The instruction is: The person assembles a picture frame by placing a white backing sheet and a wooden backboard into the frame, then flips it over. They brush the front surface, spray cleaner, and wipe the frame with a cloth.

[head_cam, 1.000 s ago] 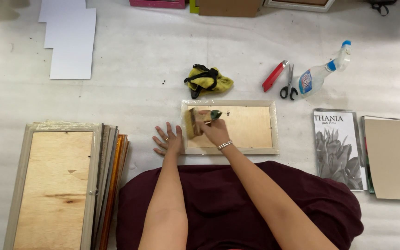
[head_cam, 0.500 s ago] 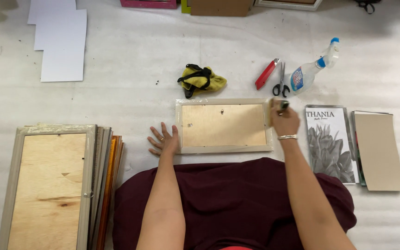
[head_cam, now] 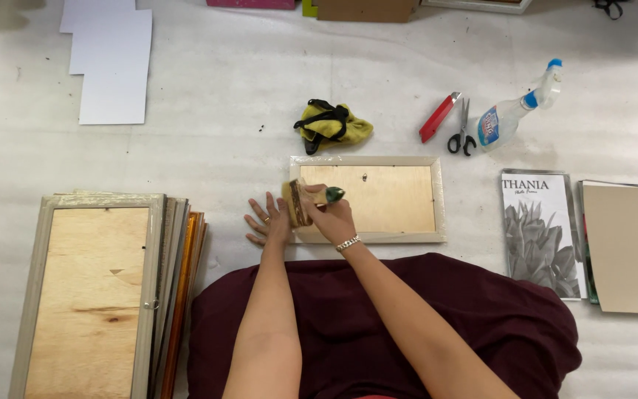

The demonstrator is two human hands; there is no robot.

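Clenched around a wide paintbrush with a green handle and pale bristles (head_cam: 306,201), the right hand (head_cam: 334,218) keeps its grip at the left end of a small light-wood picture frame lying face down with its plywood back up (head_cam: 378,199); the bristles sit over the frame's left rail. Just beside that rail, the left hand (head_cam: 267,222) lies flat and released on the white padded floor covering (head_cam: 223,133), fingers spread, holding nothing. Beyond the frame lies a crumpled yellow cloth with a black strap (head_cam: 331,124). To the right are a red utility knife (head_cam: 439,117), black-handled scissors (head_cam: 462,133) and a clear spray bottle with a blue nozzle (head_cam: 517,111). A stack of larger frames (head_cam: 108,292) rests well to the left, and a grey plant print (head_cam: 542,235) lies to the right.
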